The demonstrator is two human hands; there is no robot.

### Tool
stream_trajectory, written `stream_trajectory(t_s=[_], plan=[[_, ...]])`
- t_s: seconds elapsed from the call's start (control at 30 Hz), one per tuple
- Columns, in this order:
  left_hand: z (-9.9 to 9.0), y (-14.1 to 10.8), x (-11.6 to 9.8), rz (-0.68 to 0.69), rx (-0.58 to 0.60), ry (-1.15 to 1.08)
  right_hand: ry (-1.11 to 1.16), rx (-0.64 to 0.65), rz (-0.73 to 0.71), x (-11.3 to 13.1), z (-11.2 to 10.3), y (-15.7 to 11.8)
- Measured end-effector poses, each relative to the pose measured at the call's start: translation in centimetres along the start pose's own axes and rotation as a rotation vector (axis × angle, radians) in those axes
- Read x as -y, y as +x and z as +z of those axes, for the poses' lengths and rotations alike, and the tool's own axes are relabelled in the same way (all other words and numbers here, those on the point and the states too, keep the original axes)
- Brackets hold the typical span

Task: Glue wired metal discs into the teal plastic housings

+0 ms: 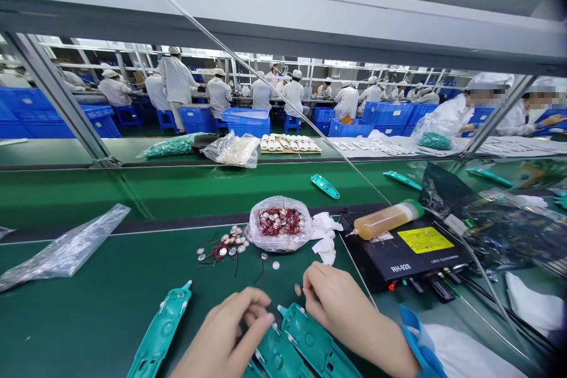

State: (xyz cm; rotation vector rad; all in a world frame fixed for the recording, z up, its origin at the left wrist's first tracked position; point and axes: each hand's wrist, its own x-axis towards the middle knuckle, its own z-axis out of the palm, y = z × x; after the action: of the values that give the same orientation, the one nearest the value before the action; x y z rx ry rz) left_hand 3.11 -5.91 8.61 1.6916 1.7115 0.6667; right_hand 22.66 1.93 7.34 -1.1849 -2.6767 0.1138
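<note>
While both bare hands work low over a green assembly belt (pixel 88 313), the right hand (pixel 339 316), a blue cuff (pixel 420 345) at its wrist, curls its fingertips against a small copper-coloured disc (pixel 298 289), seemingly pinching it by the edge, though the grip is hard to confirm. The left hand (pixel 224 336) is half closed, its fingers bunched just above a teal plastic shell (pixel 279 357); whether they hold anything cannot be told. A second teal shell (pixel 159 331) lies nearby, apparently within easy reach. Wired metal discs (pixel 224 248) are spread loosely ahead, perhaps so single pieces can be picked out, beside a clear plastic bag (pixel 279 224) rolled open on more of them. To the right, a black RH-928 unit (pixel 411 257) carries a bottle of amber liquid (pixel 385 220) lying on its top, seemingly kept clear of the hands. Beyond a second green belt (pixel 177 189), workers in white smocks and caps (pixel 177 80) sit among blue crates (pixel 245 121).
</note>
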Motion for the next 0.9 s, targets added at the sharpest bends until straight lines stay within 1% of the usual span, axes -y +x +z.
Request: stream_trajectory(t_s=[0.07,0.13,0.17,0.23,0.33,0.4,0.53,0.6,0.67,0.77,0.83,0.9], plan=[[0.7,1.8,-2.1,-0.023,0.137,-0.054,-0.011,-0.2,-0.129,0.4,0.2,-1.4],[1.5,2.9,-3.1,-0.023,0.215,-0.059,-0.036,-0.384,-0.214,0.6,0.7,-2.3],[1.9,3.1,-3.3,-0.022,0.238,-0.046,-0.043,-0.424,-0.221,0.6,1.0,-2.6],[2.5,3.3,-3.4,-0.024,0.257,-0.018,-0.024,-0.425,-0.199,0.5,1.4,-2.9],[3.0,3.2,-3.1,-0.038,0.252,-0.009,0.106,-0.355,-0.124,0.2,1.5,-3.1],[3.0,3.1,-3.0,-0.041,0.243,-0.018,0.283,-0.294,-0.054,0.1,1.4,-3.3],[2.9,3.1,-2.8,-0.036,0.241,-0.035,0.736,-0.108,0.11,0.0,1.5,-3.9],[2.8,3.1,-2.8,-0.04,0.253,-0.011,0.817,-0.087,0.166,0.0,1.7,-4.2],[2.9,3.0,-3.0,-0.046,0.266,0.022,0.787,-0.127,0.165,0.0,2.0,-4.6],[2.9,2.8,-3.1,-0.048,0.297,0.073,0.664,-0.199,0.102,0.0,2.2,-5.3],[2.8,2.7,-2.8,-0.011,0.29,0.12,0.547,-0.228,0.078,0.0,2.4,-5.8],[2.6,2.9,-2.4,0.057,0.254,0.204,0.394,-0.283,0.061,0.0,2.9,-6.3]])
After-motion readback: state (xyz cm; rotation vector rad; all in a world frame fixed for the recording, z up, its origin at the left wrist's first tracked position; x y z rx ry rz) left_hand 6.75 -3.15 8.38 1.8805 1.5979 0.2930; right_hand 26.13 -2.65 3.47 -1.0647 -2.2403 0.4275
